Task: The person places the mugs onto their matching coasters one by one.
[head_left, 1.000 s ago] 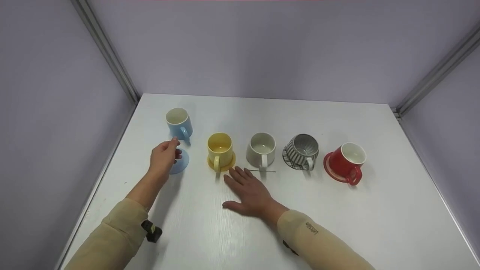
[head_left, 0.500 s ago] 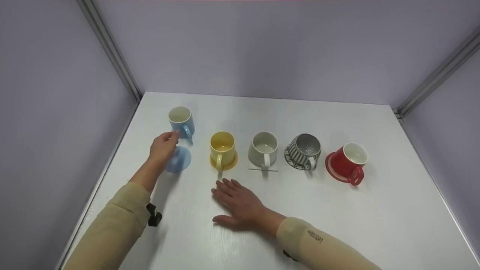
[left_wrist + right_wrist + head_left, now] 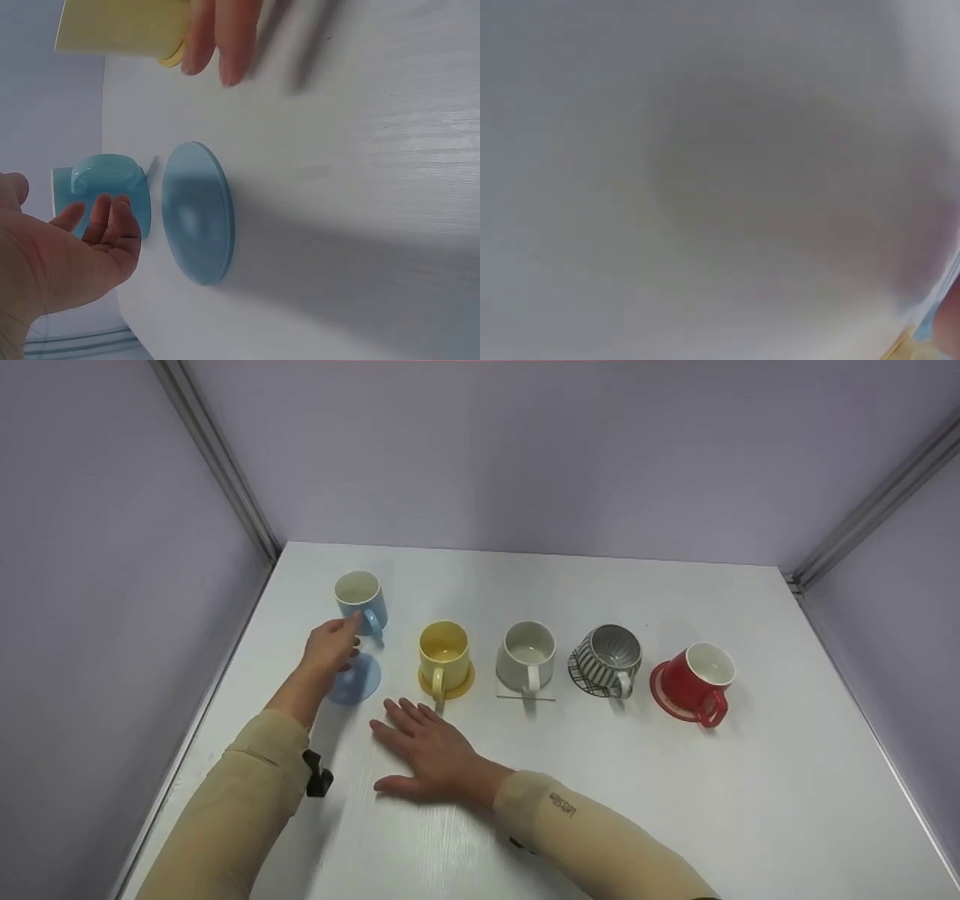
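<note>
A light blue mug (image 3: pixel 359 591) stands upright at the back left, its handle (image 3: pixel 373 624) turned to the front. My left hand (image 3: pixel 328 649) reaches up to the handle, thumb and index finger close in front of it. In the left wrist view its fingers (image 3: pixel 112 229) are loosely bent and overlap the blue mug (image 3: pixel 109 180), with thumb and fingers apart. Just below that hand lies a round blue coaster (image 3: pixel 361 679) on the white table. My right hand (image 3: pixel 429 754) is spread palm down over the table, in front of the yellow mug (image 3: pixel 444 649) and the coaster.
Along the row to the right, the yellow mug sits on a yellow coaster (image 3: pixel 469 684). A white mug (image 3: pixel 517 660) rests on a thin square coaster (image 3: pixel 510 694). Beyond it are a striped mug (image 3: pixel 596 664) on a wire-patterned coaster (image 3: pixel 581 682) and a red mug (image 3: pixel 682 686) on a red coaster (image 3: pixel 658 690).
My left hand has moved slightly away from me, up to the blue mug's handle. My right hand has slid left across the table, from before the white mug toward the blue coaster.
</note>
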Available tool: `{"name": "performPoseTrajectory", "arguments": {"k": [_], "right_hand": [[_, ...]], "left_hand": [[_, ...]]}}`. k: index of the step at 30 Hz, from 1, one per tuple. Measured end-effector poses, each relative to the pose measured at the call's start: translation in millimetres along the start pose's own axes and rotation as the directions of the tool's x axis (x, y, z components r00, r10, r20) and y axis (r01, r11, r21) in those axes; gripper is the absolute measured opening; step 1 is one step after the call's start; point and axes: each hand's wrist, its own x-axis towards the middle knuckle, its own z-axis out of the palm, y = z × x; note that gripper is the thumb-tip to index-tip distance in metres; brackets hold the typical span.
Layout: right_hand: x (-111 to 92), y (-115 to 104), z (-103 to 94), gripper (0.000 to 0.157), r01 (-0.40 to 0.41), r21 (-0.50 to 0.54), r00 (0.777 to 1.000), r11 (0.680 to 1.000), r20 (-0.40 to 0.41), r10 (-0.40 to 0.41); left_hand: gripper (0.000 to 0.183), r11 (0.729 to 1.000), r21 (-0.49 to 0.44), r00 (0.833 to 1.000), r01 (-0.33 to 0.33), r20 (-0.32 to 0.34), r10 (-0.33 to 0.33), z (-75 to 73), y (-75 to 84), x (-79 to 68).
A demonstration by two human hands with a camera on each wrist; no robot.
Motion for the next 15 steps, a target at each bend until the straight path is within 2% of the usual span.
{"name": "performPoseTrajectory", "arguments": {"k": [7,15], "right_hand": [[25,9,2.7,0.095,-0.018,-0.089,0.999,0.996,0.030,0.021],[41,14,5.9,0.096,-0.046,-0.069,0.997,0.997,0.054,0.050]], "left_hand": [[0.074,1.000,0.009,0.999,0.024,-0.021,-0.024,-1.2,-0.8,1.9],[0.075,0.996,0.085,0.999,0.016,-0.039,-0.013,0.3,3.8,7.6]]}}
